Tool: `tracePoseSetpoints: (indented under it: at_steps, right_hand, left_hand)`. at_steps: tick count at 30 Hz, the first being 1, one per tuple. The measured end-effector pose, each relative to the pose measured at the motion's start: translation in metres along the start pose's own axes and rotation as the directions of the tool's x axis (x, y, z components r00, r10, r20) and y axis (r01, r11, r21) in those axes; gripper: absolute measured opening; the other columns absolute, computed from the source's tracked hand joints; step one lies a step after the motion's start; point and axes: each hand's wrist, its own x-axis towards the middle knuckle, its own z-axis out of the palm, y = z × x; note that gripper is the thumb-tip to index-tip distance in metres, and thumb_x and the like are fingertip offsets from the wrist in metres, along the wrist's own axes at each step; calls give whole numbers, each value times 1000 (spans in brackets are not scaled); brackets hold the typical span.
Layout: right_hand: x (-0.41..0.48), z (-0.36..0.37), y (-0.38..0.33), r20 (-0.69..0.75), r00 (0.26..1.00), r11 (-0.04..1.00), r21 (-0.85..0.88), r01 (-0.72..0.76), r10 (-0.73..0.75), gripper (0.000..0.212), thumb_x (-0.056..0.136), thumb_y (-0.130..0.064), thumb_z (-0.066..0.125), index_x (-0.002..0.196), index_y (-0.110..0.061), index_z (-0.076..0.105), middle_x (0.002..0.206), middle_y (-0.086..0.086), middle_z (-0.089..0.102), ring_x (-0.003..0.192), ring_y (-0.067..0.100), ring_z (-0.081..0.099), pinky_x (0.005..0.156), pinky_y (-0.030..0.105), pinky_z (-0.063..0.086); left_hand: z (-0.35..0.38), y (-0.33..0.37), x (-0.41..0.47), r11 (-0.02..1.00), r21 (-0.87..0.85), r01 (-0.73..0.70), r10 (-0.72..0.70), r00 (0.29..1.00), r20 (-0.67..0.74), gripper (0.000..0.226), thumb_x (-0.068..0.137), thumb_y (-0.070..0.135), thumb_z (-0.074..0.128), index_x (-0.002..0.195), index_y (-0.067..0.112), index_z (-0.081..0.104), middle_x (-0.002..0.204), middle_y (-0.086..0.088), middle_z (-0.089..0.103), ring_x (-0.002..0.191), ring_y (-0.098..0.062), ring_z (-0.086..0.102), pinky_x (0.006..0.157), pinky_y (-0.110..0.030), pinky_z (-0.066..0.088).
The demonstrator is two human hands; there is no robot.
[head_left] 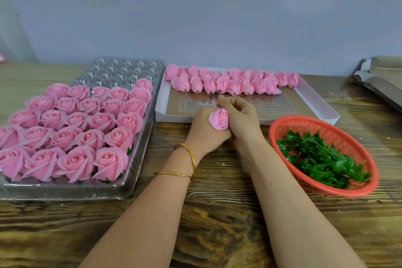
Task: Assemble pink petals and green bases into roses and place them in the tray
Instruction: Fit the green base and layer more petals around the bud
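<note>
- Pink bud: one, soft matte petals wrapped in a rounded spiral; held between both hands just above the table, in front of the shallow box.
- Left hand: fingers curled round the bud from the left and below, gripping it.
- Right hand: fingers curled and pressed against the bud's right side, pinching it; one fingertip raised above the bud.
- Bangles: two, thin, gold-coloured metal, on the left wrist.
- Clear tray: rectangular, glossy moulded plastic with round cells, on the table's left; bare cells showing at the far end.
- Finished roses: about twenty-five counted in the clear tray, open layered blooms set in rows of five; left edge cut off by the frame, exact total unclear.
- Shallow box: one, white card walls, shiny brown floor, beyond the hands.
- Loose pink buds: roughly twenty, closed teardrop shapes, overlapped along the box's far side; exact count not determinable.
- Basket: one, round, orange-red plastic mesh, right of the hands.
- Green bases: glossy plastic, spiky star-shaped, heaped in the basket; too tangled to count.
- Table: rough wood, dark streaked grain.
- Cardboard sheets: flat, grey-brown, stacked at the far right.
</note>
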Motion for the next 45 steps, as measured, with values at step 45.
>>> tracePoseSetpoints:
  at_steps: [45]
  right_hand:
    - [-13,6,-3,319,919,811,-459,363,-231,45,90,-46,56,120,-13,63,111,-2,69,108,11,63,99,43,48]
  left_hand:
    - [8,-15,14,993,-112,26,-38,993,-111,15,85,34,48,79,22,53,76,4,55,76,-12,56,68,-30,46]
